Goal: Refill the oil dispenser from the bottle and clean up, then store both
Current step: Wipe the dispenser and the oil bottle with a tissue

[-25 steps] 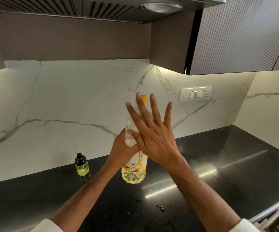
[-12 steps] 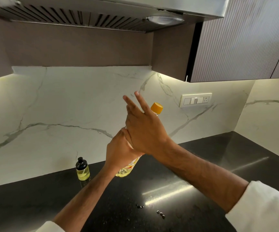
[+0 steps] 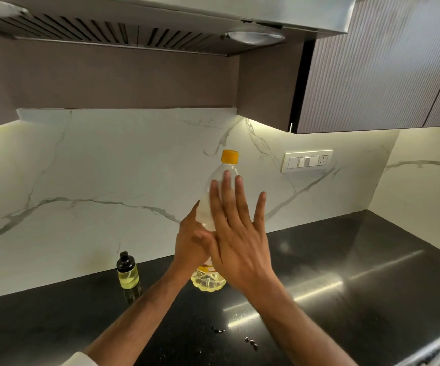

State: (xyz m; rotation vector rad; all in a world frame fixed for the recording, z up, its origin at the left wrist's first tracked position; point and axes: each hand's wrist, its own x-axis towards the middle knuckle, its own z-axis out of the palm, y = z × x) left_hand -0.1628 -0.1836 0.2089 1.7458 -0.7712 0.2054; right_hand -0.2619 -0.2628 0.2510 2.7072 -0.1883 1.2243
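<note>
A: Oil bottle w/ orange cap, where is it?

B: Up in the air, over the black counter, in front of the white marble wall. Cap is on top, bottle leans a bit. A little yellow oil sits at the bottom.

A: Who's got it?

B: Left hand has it around the middle, thumb up along the side. The rest of the fingers are behind the bottle and the other hand, so can't see how tight.

A: And the right hand?

B: Flat, fingers straight and spread apart, pointing up. It's in front of the bottle and covers part of the left hand. Looks like it's against the bottle, but can't tell for sure. It isn't grabbing anything.

A: The small oil dispenser?

B: Standing on the counter by the wall, left of the hands, apart from them. Black top, pale yellow oil inside.

A: Anything else?

B: Some tiny dark bits on the counter near the arms. Switch plate on the wall to the right, hood vent above.
</note>
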